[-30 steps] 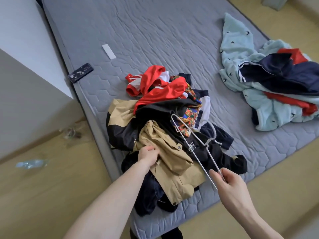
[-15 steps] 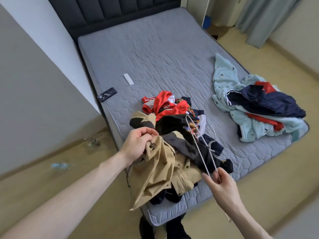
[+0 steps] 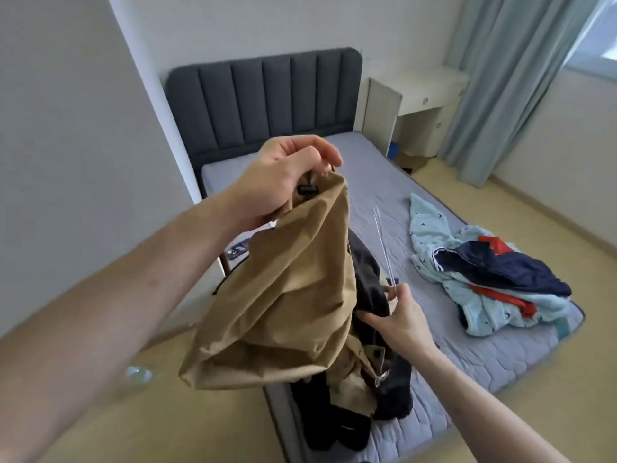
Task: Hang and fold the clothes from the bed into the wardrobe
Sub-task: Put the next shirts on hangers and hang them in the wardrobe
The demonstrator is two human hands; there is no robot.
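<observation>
While the tan jacket (image 3: 283, 289) hides the clothes behind, left hand (image 3: 283, 175) grips it, right hand (image 3: 399, 312) pinches blurred wire hanger (image 3: 384, 248).

Camera: one head-worn wide-angle view, no second view
Position: at the bed's (image 3: 484, 359) foot corner, above it
Facing: forward and down, toward the headboard (image 3: 267, 98)
Nearness: close; both forearms fill the foreground

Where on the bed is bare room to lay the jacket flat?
The mattress is bare between the headboard and the light blue clothes pile. A smaller bare strip lies along the foot edge, right of the lifted jacket. It is crowded under the jacket.
</observation>
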